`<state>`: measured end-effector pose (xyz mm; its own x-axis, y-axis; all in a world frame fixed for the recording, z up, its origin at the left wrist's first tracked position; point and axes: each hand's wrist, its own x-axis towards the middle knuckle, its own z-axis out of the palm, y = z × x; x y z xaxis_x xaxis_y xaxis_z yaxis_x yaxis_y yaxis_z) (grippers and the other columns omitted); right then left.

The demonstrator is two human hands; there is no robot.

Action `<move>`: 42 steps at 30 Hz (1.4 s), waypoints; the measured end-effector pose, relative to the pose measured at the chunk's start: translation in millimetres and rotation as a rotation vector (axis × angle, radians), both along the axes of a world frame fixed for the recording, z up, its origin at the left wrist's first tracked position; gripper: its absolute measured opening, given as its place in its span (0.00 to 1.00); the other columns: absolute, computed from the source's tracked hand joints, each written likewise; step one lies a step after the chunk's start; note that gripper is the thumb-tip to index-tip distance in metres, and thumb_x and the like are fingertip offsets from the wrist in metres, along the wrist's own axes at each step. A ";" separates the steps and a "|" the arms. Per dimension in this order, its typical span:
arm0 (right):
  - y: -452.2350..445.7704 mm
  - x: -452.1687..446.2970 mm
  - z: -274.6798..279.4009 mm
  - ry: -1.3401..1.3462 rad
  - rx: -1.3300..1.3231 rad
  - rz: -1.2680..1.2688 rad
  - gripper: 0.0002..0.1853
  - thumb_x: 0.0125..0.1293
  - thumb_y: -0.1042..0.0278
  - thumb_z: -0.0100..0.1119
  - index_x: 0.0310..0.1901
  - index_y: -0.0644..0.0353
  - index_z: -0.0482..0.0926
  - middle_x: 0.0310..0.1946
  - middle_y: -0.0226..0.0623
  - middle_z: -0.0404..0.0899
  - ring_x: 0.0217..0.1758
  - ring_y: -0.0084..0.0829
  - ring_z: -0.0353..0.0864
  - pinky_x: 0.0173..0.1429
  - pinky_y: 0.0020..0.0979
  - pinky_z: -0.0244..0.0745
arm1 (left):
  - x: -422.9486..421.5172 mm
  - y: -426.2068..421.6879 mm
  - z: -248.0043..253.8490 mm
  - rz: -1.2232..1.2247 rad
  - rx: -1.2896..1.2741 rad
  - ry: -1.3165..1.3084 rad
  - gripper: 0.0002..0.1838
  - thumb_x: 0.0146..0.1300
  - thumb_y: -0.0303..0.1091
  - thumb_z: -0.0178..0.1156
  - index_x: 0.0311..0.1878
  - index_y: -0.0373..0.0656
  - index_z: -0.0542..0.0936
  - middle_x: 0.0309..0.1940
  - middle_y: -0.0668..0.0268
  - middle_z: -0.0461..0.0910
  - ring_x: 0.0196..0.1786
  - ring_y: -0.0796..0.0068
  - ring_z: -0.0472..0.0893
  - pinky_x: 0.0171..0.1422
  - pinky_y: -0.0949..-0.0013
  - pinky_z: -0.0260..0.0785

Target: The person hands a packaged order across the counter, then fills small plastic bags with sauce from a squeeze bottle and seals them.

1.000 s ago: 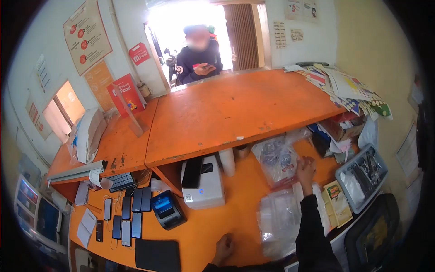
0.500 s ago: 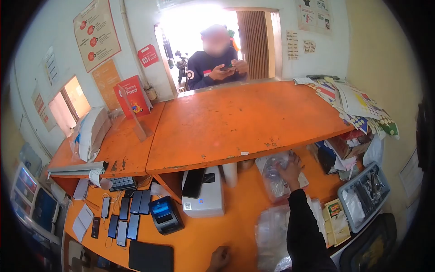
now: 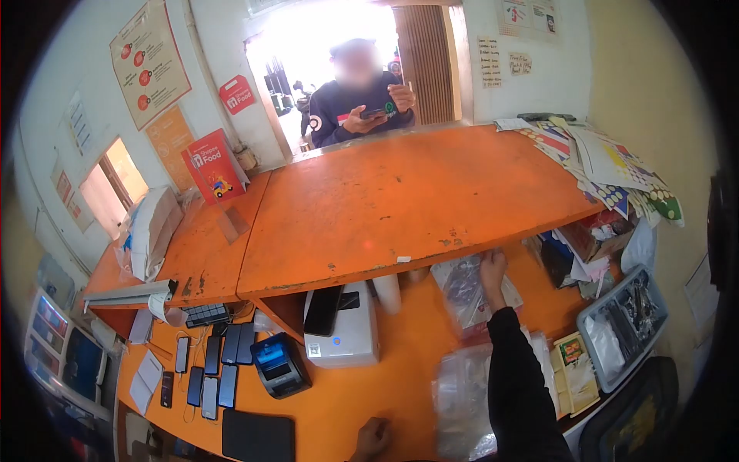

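Head view, right of centre: the right hand (image 3: 493,274) lies over a clear plastic packet (image 3: 463,291), its grip I cannot tell, while the left hand (image 3: 373,437) rests curled inward at lower centre, the packet lying by the raised counter (image 3: 416,192), presumably for ready reach.

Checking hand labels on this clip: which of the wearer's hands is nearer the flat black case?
Left. The left hand is just right of the flat black case; the right hand is farther up and right, by the clear plastic bag.
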<state>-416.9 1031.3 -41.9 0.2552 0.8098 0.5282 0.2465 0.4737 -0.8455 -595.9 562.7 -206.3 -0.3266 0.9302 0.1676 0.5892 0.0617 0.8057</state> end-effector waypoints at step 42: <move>-102.7 -35.6 20.1 0.817 -0.048 0.416 0.10 0.69 0.68 0.61 0.32 0.53 0.70 0.21 0.21 0.59 0.21 0.17 0.57 0.27 0.23 0.54 | 5.6 1.3 13.8 0.038 -0.115 -0.031 0.05 0.64 0.30 0.63 0.42 0.42 0.81 0.31 0.60 0.80 0.26 0.66 0.82 0.31 0.66 0.75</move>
